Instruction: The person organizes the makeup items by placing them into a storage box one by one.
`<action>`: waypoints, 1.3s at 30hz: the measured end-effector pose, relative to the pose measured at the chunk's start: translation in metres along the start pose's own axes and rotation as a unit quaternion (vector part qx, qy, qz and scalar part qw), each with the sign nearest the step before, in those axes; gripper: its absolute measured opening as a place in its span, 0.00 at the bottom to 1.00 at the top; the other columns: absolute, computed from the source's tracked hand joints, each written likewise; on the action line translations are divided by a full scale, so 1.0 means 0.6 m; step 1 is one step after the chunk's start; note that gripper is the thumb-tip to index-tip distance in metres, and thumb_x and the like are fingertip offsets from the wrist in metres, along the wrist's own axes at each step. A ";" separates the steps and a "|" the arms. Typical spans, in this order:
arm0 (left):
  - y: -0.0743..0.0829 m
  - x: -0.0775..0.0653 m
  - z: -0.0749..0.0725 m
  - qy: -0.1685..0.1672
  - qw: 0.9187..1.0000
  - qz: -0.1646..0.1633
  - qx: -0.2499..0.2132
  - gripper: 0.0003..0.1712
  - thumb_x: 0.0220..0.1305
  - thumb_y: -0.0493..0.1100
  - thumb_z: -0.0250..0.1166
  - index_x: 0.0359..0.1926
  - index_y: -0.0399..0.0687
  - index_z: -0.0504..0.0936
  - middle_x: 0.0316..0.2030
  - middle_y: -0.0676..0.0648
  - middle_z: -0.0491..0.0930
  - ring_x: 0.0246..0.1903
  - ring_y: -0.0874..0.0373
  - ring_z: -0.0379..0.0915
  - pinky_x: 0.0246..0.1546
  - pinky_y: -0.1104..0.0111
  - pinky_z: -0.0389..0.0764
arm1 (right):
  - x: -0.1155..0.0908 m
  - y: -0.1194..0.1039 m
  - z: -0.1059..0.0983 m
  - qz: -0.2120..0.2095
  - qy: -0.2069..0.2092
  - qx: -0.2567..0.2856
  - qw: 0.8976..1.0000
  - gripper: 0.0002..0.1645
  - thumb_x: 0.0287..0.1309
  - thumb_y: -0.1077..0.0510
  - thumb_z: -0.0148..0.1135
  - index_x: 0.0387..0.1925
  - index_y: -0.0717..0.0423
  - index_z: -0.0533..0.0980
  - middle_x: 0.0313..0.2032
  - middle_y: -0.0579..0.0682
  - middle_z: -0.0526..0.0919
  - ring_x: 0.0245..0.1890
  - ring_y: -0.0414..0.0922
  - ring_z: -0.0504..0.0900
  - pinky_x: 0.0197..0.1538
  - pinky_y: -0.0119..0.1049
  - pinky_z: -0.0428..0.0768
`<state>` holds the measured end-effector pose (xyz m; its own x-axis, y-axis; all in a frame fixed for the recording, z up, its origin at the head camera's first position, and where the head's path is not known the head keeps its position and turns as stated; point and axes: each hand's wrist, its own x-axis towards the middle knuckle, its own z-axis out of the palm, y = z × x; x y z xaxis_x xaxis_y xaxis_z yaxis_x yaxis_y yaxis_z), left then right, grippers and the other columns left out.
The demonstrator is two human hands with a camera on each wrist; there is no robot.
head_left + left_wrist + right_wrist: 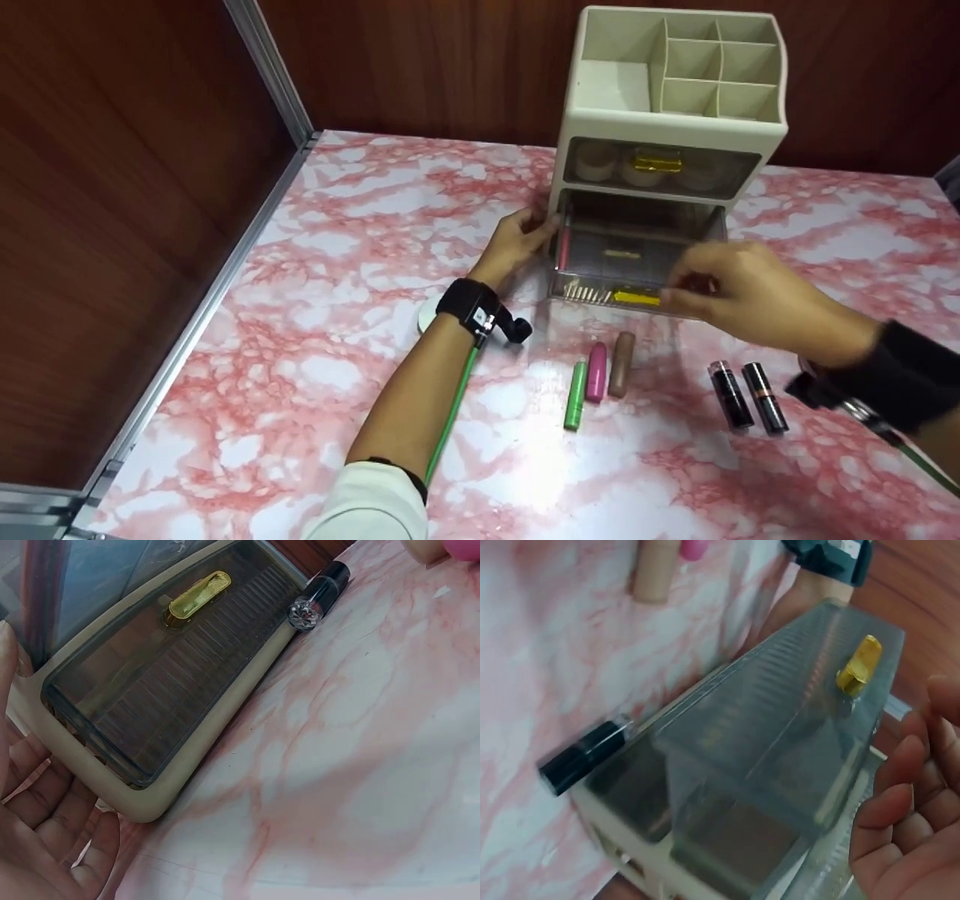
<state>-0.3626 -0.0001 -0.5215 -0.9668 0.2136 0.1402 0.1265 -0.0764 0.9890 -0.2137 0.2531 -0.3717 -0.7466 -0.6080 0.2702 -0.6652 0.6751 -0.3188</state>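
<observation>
A cream cosmetics organizer [679, 124] stands at the back with its clear middle drawer [574, 292] pulled out. Inside that drawer, a reddish stick [564, 249] lies along the left wall. My left hand [514, 244] rests its fingers against the organizer's left side; the left wrist view shows them at the side edge by the lower drawer [172, 675], which is closed. Beside the pulled-out drawer's front, near its gold handle [861, 666], is my right hand [739, 296]. Its fingers [889, 817] are loosely bent, with nothing visible in them.
On the marbled table in front lie a green tube [575, 395], a pink tube [596, 373] and a brown tube [622, 365]. Two black lipstick tubes [731, 395] lie further right. Round pots [596, 161] show through the closed top drawer. Brown panels [420, 67] border the table.
</observation>
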 end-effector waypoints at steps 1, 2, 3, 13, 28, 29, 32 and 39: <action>-0.001 0.000 0.001 -0.003 1.000 -0.002 -0.005 0.15 0.65 0.48 0.67 0.40 0.39 0.81 0.35 0.46 0.80 0.35 0.57 0.74 0.35 0.69 0.76 | -0.009 0.002 -0.001 -0.012 0.006 -0.010 1.000 0.07 0.54 0.59 0.72 0.29 0.44 0.80 0.24 0.35 0.77 0.22 0.33 0.73 0.23 0.29 0.73; -0.003 -0.001 0.002 -0.003 1.000 -0.005 -0.013 0.15 0.65 0.48 0.67 0.40 0.39 0.81 0.34 0.47 0.79 0.34 0.57 0.73 0.34 0.69 0.76 | -0.017 0.005 -0.002 -0.029 0.012 -0.020 0.999 0.08 0.52 0.60 0.73 0.29 0.45 0.80 0.24 0.34 0.77 0.22 0.33 0.73 0.24 0.28 0.73; -0.004 -0.001 0.002 0.000 1.000 -0.004 -0.003 0.15 0.65 0.48 0.67 0.39 0.39 0.80 0.32 0.47 0.78 0.32 0.58 0.72 0.32 0.70 0.75 | -0.025 0.007 -0.002 -0.050 0.015 -0.027 0.998 0.09 0.50 0.61 0.73 0.29 0.45 0.81 0.24 0.34 0.78 0.22 0.32 0.73 0.25 0.26 0.73; -0.002 0.000 0.004 0.003 1.000 0.000 0.003 0.16 0.66 0.48 0.66 0.38 0.37 0.79 0.31 0.48 0.78 0.31 0.60 0.72 0.33 0.69 0.75 | -0.094 0.031 0.011 -0.133 0.011 -0.065 0.989 0.16 0.43 0.68 0.72 0.32 0.46 0.79 0.29 0.34 0.78 0.25 0.28 0.73 0.26 0.24 0.73; 0.009 0.005 0.002 -0.012 1.000 -0.003 -0.010 0.19 0.65 0.50 0.66 0.40 0.36 0.79 0.32 0.47 0.77 0.34 0.57 0.72 0.36 0.67 0.75 | -0.173 0.091 0.045 -0.039 -0.045 -0.101 0.993 0.14 0.45 0.66 0.73 0.36 0.51 0.83 0.31 0.40 0.84 0.23 0.26 0.75 0.23 0.25 0.74; 0.010 0.006 0.002 -0.013 1.000 -0.005 -0.010 0.18 0.65 0.50 0.66 0.41 0.36 0.79 0.33 0.47 0.77 0.34 0.57 0.72 0.36 0.67 0.75 | -0.177 0.093 0.046 -0.025 -0.058 -0.101 0.993 0.14 0.46 0.66 0.73 0.38 0.52 0.83 0.30 0.41 0.84 0.22 0.26 0.74 0.22 0.26 0.74; 0.009 0.007 0.003 -0.013 1.000 -0.006 -0.011 0.17 0.65 0.49 0.66 0.41 0.37 0.79 0.34 0.47 0.78 0.35 0.58 0.73 0.36 0.69 0.76 | -0.182 0.099 0.047 0.033 -0.110 -0.098 0.989 0.16 0.51 0.62 0.72 0.45 0.54 0.81 0.26 0.38 0.81 0.20 0.26 0.72 0.21 0.28 0.72; 0.004 0.002 0.003 -0.009 1.000 0.004 -0.005 0.16 0.66 0.47 0.66 0.41 0.35 0.80 0.32 0.48 0.78 0.33 0.59 0.71 0.33 0.71 0.73 | -0.173 0.101 0.053 0.132 -0.240 -0.054 0.960 0.30 0.62 0.53 0.65 0.60 0.64 0.70 0.20 0.33 0.73 0.14 0.30 0.67 0.20 0.30 0.68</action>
<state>-0.3632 0.0015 -0.5190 -0.9615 0.2305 0.1496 0.1325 -0.0879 0.9873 -0.1762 0.3439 -0.4482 -0.8158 -0.5139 -0.2651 -0.4695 0.8563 -0.2152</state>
